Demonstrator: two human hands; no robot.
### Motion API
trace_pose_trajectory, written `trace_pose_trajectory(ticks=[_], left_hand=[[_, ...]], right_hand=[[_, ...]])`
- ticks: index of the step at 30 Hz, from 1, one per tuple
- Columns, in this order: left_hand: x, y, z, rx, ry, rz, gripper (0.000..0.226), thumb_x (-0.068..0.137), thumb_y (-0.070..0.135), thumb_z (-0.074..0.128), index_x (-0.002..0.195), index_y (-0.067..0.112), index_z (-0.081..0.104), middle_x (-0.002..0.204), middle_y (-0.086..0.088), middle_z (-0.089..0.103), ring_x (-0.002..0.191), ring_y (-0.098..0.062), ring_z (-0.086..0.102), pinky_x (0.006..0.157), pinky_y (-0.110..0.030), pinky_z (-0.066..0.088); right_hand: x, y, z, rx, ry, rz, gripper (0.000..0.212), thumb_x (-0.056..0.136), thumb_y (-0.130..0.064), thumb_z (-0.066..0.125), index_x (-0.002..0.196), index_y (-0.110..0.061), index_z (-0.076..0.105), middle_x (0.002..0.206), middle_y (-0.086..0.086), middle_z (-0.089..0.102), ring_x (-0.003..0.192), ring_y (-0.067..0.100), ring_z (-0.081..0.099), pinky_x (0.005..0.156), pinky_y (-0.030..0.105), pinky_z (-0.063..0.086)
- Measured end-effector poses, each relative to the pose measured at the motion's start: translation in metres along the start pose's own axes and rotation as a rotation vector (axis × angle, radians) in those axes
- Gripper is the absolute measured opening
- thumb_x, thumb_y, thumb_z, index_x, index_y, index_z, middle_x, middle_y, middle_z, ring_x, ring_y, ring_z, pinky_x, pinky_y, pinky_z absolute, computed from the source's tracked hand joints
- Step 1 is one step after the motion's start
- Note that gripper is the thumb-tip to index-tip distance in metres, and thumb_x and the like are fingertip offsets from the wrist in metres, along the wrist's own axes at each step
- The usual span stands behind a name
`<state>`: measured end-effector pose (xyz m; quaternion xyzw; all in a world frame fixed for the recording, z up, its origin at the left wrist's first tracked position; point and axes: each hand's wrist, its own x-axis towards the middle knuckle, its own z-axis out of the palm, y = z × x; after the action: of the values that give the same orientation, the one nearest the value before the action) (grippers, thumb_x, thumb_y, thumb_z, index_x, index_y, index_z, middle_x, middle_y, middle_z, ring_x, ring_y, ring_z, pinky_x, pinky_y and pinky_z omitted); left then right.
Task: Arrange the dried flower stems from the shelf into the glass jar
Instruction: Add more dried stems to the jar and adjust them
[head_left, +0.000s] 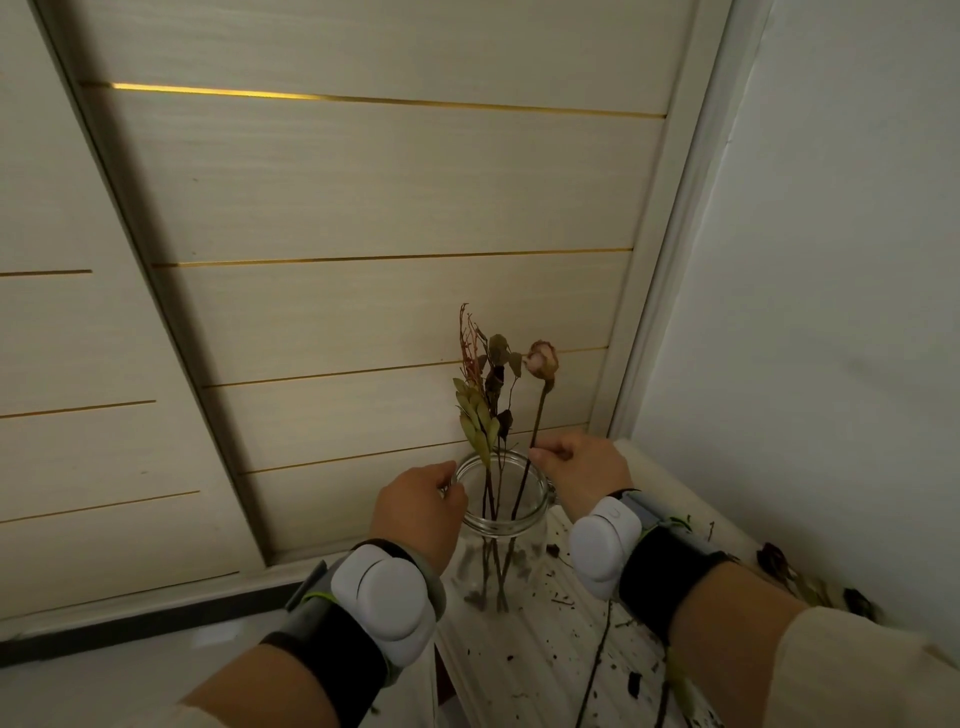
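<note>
A clear glass jar (506, 540) stands on a white shelf (524, 670) in the corner. Inside it stand a leafy dried stem (480, 421) and a dried pink rose (542, 358), both upright and rising above the rim. My left hand (418, 506) grips the jar's rim on the left side. My right hand (582, 470) pinches the rose stem just above the rim on the right. More dried stems (597, 660) lie flat on the shelf near my right forearm.
Dark crumbs and petal bits litter the shelf. A few withered flower heads (779, 564) lie along the white wall on the right. Cream sliding cupboard doors (363, 208) with gold lines stand right behind the jar.
</note>
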<state>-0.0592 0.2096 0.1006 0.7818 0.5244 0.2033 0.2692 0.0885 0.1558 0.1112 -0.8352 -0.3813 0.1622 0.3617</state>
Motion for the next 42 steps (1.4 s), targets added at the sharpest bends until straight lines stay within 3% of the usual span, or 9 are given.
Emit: trace_pose_trajectory(ticks=[6,15,28,36,42], left_hand=[[0.0,0.0,0.002,-0.023,0.013,-0.022,0.038,0.097,0.025,0.042,0.134,0.019,0.051,0.136,-0.001,0.055,0.126,-0.019,0.05,0.106,-0.025,0.036],[-0.002,0.002,0.002,-0.019,0.013,-0.04,0.038,0.097,0.025,0.042,0.133,0.018,0.052,0.136,-0.001,0.055,0.126,-0.02,0.05,0.106,-0.026,0.036],[-0.009,0.021,0.003,0.063,-0.019,-0.15,0.042,0.097,0.018,0.039,0.138,0.013,0.044,0.14,-0.008,0.05,0.128,-0.026,0.046,0.107,-0.031,0.034],[-0.018,0.042,0.01,0.137,-0.002,-0.146,0.048,0.095,0.025,0.04,0.142,0.014,0.037,0.146,-0.009,0.042,0.134,-0.027,0.038,0.115,-0.035,0.022],[-0.03,0.065,0.014,0.054,0.081,-0.093,0.044,0.093,0.027,0.043,0.137,0.02,0.043,0.142,-0.008,0.043,0.131,-0.034,0.034,0.106,-0.044,0.032]], right_hand=[[-0.002,0.002,-0.004,0.034,-0.01,0.01,0.029,0.089,-0.031,0.058,0.114,-0.019,0.068,0.117,0.002,0.068,0.109,0.019,0.061,0.093,0.024,0.044],[-0.01,0.006,-0.015,0.061,0.023,-0.007,0.028,0.091,-0.029,0.056,0.115,-0.019,0.067,0.118,0.0,0.067,0.109,0.018,0.061,0.091,0.022,0.042],[-0.02,0.033,-0.057,0.058,0.103,0.032,0.027,0.092,-0.032,0.054,0.111,-0.021,0.069,0.112,0.002,0.069,0.101,0.023,0.063,0.092,0.03,0.048],[-0.028,0.049,-0.085,0.071,0.109,0.05,0.027,0.093,-0.03,0.053,0.112,-0.019,0.068,0.116,0.002,0.068,0.108,0.022,0.06,0.094,0.03,0.045],[-0.033,0.065,-0.109,0.066,0.13,0.061,0.025,0.093,-0.03,0.052,0.108,-0.019,0.069,0.113,0.002,0.068,0.105,0.023,0.061,0.09,0.028,0.046]])
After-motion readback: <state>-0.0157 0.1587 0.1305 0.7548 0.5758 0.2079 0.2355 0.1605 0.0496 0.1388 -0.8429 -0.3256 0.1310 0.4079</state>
